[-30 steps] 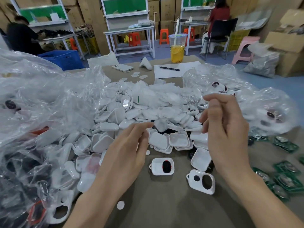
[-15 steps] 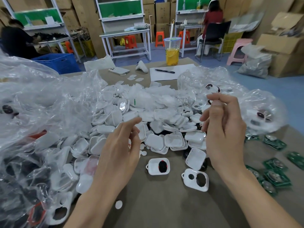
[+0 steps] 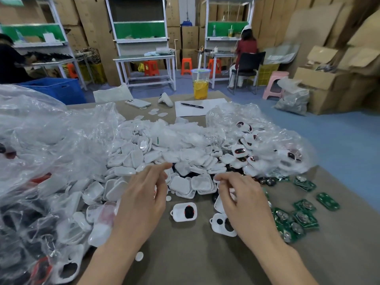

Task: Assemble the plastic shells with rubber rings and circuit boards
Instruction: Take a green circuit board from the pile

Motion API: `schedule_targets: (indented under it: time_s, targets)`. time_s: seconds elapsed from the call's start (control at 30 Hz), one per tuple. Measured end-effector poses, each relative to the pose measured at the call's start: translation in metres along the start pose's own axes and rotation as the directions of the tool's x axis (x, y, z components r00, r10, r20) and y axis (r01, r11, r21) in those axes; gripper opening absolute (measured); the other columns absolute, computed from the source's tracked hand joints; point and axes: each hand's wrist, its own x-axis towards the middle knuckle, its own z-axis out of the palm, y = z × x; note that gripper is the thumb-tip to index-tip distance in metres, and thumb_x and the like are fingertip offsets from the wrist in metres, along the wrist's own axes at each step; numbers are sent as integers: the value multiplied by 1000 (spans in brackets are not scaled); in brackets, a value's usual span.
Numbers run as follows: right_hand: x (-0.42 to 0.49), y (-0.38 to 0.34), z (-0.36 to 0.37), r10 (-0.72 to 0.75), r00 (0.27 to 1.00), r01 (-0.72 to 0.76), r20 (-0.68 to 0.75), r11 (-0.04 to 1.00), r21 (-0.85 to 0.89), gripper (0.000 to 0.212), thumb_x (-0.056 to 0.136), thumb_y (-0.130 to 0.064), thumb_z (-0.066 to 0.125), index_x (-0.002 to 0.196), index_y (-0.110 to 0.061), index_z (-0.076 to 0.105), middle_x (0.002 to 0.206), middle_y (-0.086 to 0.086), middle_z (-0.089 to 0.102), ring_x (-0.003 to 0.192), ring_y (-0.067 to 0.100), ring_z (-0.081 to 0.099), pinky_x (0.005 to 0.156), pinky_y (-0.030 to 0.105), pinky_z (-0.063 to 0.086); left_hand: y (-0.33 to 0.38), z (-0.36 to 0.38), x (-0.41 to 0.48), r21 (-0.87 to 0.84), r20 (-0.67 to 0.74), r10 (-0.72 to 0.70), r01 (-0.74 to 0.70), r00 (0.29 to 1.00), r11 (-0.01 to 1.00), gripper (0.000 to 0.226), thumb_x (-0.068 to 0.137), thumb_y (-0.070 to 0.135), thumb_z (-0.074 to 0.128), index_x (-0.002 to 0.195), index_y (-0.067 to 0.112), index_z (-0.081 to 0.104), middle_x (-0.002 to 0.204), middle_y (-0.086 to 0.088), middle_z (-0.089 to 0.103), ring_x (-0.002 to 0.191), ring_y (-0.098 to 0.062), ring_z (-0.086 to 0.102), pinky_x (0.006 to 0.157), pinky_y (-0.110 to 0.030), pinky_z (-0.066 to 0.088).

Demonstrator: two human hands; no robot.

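Currently on your table (image 3: 185, 264):

- Left hand (image 3: 141, 200): hovers at the near edge of the pile, fingers loosely bent and apart, forefinger reaching toward the pile. Nothing shows in its grasp.
- Right hand (image 3: 240, 200): palm down, fingertips (image 3: 218, 179) drawn together. Whether they pinch anything cannot be told.
- White shell (image 3: 178, 212): lies between your hands, apart from both, open side up. Its long axis runs left to right and its small loop points left. A black rubber ring (image 3: 188, 210) sits in its middle.
- Second shell (image 3: 223, 224): just right of the first, partly under your right wrist. It also lies lengthwise left to right, loop to the left, with a small round hole left of a larger one.
- Pile of shells (image 3: 164, 157): heaped beyond your hands, pointing every way.
- Circuit boards (image 3: 304, 219): green and oblong, scattered right of your right hand. One lone board (image 3: 328, 201) lies apart, slanting from upper left to lower right.
- Clear bags: one large at left (image 3: 41, 140), one at right (image 3: 257, 130), both holding parts.
- Far edge: phone (image 3: 137, 103), pen (image 3: 192, 105) on paper (image 3: 211, 103), cup of yellow drink (image 3: 200, 87).
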Motion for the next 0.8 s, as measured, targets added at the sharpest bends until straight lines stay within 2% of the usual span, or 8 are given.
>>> schedule_targets:
  time_s: [0.1, 0.17, 0.27, 0.33, 0.43, 0.57, 0.67, 0.8]
  targets:
    - [-8, 4, -8, 82, 997, -80, 2, 985, -155, 19, 96, -24, 55, 108, -28, 69, 108, -14, 65, 101, 14, 55, 91, 36, 42, 1, 1, -1, 7, -1, 13, -13, 1000, 1000, 34, 96, 11, 53, 123, 30, 61, 99, 21, 58, 89, -6, 54, 70, -28, 49]
    - [-10, 8, -13, 162, 986, -147, 47, 964, -221, 24, 97, -25, 53, 117, -27, 67, 117, -10, 63, 109, 17, 54, 95, 37, 39, 1, 1, -1, 4, 1, 16, -16, 1000, 1000, 35, 96, 10, 52, 123, 30, 61, 99, 20, 58, 89, -3, 51, 71, -28, 48]
    - [-12, 10, -14, 224, 965, -178, 140, 944, -279, 28, 100, -31, 46, 123, -31, 62, 126, -14, 58, 113, 15, 54, 96, 34, 36, -1, -1, 0, 18, -2, -1, 1, 1000, 1000, 37, 93, 7, 53, 122, 28, 62, 97, 17, 60, 83, -5, 49, 73, -30, 48]
    - [-12, 8, -13, 216, 970, -182, 109, 948, -260, 26, 100, -29, 46, 118, -29, 65, 121, -15, 62, 106, 15, 58, 92, 33, 37, -4, -1, 1, 66, 4, -24, 23, 1000, 998, 37, 91, 2, 58, 120, 24, 65, 93, 14, 62, 78, -11, 51, 74, -32, 46]
    - [-11, 4, -12, 177, 984, -175, -5, 964, -200, 21, 97, -22, 53, 110, -25, 69, 109, -10, 67, 95, 17, 60, 85, 34, 40, -5, -2, 1, 142, 38, -30, 24, 999, 990, 36, 89, -2, 62, 118, 19, 67, 90, 8, 65, 80, -21, 59, 78, -37, 48]
    - [-1, -7, -5, 53, 998, -57, -45, 992, -113, 22, 94, -15, 57, 109, -25, 69, 105, -10, 66, 94, 16, 58, 84, 31, 40, -8, 0, 2, 197, 41, -2, -6, 999, 980, 35, 86, -3, 66, 114, 16, 69, 88, 5, 67, 82, -24, 64, 79, -40, 51]
    - [20, -18, 5, -13, 1000, 13, -8, 999, -46, 27, 94, -21, 51, 115, -26, 67, 112, -10, 64, 102, 15, 57, 91, 34, 44, -10, 2, 2, 208, 28, 6, -11, 1000, 978, 30, 89, 3, 60, 112, 19, 70, 89, 7, 67, 85, -21, 65, 81, -37, 50]
    - [82, -29, 22, -2, 994, 3, 112, 1000, -10, 34, 99, -23, 46, 132, -26, 58, 128, -3, 60, 116, 20, 51, 101, 37, 41, -11, 2, 4, 236, 33, 15, -23, 999, 971, 34, 89, 19, 43, 109, 22, 70, 90, 10, 67, 87, -17, 65, 82, -34, 50]
